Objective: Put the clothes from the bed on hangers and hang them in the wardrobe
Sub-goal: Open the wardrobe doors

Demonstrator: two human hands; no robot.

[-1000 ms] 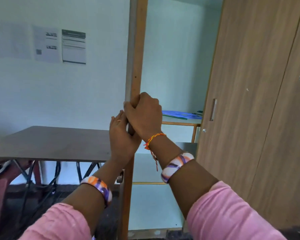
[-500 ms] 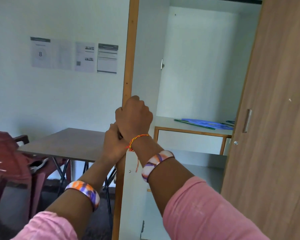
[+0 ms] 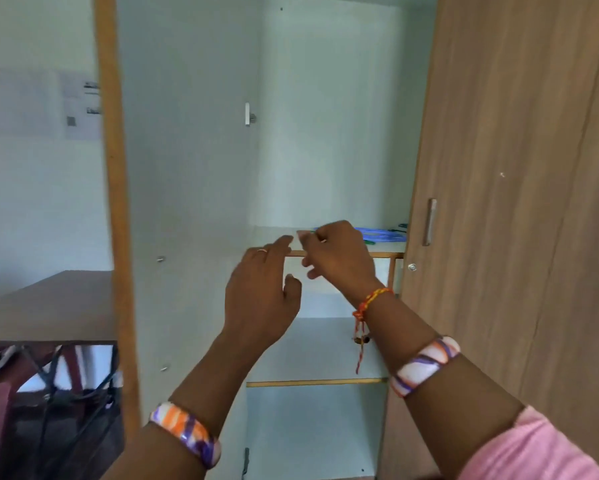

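Hands first: I am holding my left hand (image 3: 261, 292) and my right hand (image 3: 338, 256) up in front of the open wardrobe (image 3: 325, 116), close together but apart, grasping nothing. My left hand's fingers are lying nearly straight and relaxed, reaching toward the shelf edge; my right hand's fingers are loosely curled around nothing. The wardrobe door (image 3: 187, 168) is standing open on my left, its pale inner face toward me, while the other door (image 3: 516, 202) is staying closed on my right. Blue and green hangers (image 3: 383, 234) are lying flat on the wardrobe shelf (image 3: 274, 237), just behind my right hand. A worktop (image 3: 45, 303) is showing beyond the open door. I am seeing no clothes or bed in view.
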